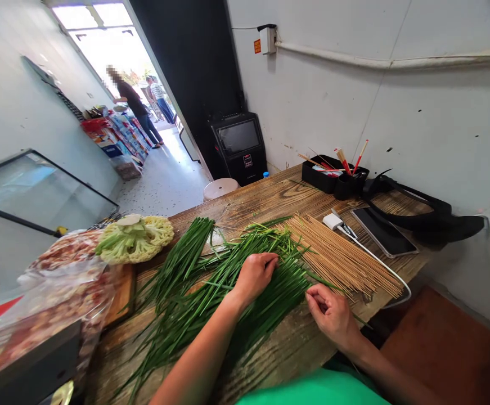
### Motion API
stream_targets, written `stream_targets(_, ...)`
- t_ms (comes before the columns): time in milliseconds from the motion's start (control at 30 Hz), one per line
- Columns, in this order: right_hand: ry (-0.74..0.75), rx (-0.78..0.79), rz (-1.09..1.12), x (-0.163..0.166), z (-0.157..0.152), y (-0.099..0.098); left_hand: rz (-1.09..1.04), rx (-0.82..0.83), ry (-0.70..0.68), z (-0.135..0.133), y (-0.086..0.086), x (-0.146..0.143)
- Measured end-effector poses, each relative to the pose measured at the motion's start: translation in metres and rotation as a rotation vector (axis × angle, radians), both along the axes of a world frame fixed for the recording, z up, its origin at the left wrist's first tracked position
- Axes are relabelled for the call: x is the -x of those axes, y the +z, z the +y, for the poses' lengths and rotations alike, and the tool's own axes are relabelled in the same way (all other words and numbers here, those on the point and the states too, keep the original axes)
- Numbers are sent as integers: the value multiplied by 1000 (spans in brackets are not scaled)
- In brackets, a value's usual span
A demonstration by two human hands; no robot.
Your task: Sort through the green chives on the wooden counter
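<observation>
A spread of long green chives covers the middle of the wooden table. My left hand rests on the chives with its fingers curled down among the leaves, gathering a few. My right hand lies just to the right at the table's near edge, fingers curled and pinched on the ends of some thin chive leaves. A pile of bamboo skewers lies right beside and beyond my right hand.
A cauliflower and plastic bags of food sit at the left. A black tray with chopsticks, a phone, a charger with cable and a black bag lie at the right by the wall. People stand in the far doorway.
</observation>
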State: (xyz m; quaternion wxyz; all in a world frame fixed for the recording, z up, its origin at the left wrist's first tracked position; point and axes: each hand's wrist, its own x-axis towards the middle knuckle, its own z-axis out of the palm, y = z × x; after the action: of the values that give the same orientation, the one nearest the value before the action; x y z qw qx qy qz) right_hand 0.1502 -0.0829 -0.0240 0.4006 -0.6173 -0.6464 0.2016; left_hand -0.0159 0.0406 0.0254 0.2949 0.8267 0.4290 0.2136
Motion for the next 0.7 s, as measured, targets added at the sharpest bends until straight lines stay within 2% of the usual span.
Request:
stream_targets(167, -3, 0, -22, -1, 0, -1, 19, -4, -89, -3, 1, 1)
stream_targets(267, -7, -6, -17, -1, 0, -4, 105, -16, -254, -4, 11, 10)
stream_targets(333, -8, -14, -2, -1, 1, -5, 151, -58, -281, 0, 17, 16)
stream_targets(400, -3, -18, 11, -1, 1, -6, 164, -136, -149, 8, 18, 19)
stream_targets(500, -4, -22, 10, 0, 1, -4, 194, -254, 98, 19, 7, 15)
stream_targets(633, -6, -12, 23, 0, 1, -4, 328, -295, 160, 23, -15, 5)
stream_targets(700, -5, 2, 31, -1, 1, -5, 342, -285, 174, 23, -20, 3)
